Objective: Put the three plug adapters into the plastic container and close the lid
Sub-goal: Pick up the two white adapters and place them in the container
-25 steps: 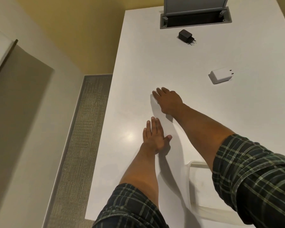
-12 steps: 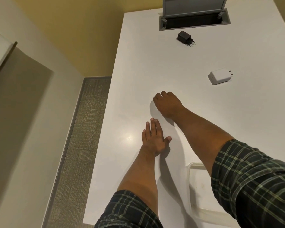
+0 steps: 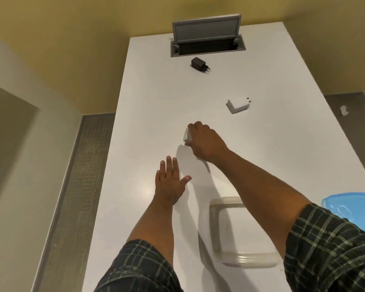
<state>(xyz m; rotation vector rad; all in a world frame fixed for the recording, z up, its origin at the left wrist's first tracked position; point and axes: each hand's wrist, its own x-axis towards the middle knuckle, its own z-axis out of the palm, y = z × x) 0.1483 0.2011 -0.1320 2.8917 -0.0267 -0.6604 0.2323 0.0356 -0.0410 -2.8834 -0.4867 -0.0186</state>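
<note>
My right hand [image 3: 205, 142] is closed around a white plug adapter [image 3: 187, 135], held just above the white table; only its left end shows past my fingers. My left hand [image 3: 170, 181] lies flat on the table with fingers spread and holds nothing. A second white adapter [image 3: 237, 104] lies farther back to the right. A black adapter [image 3: 199, 64] lies near the table's far end. The clear plastic container [image 3: 243, 260] stands open close to me, under my right forearm. Its blue lid [image 3: 354, 211] lies at the right edge.
A grey cable hatch [image 3: 207, 47] with its flap raised is set into the far end of the white table [image 3: 156, 98]. The table's left edge drops to a grey carpeted floor [image 3: 80, 175]. A small white scrap [image 3: 343, 110] lies on the floor at right.
My right hand has curled shut around the white adapter and lifted it off the table. The view has shifted, so the container and blue lid show more. My left hand has stayed flat.
</note>
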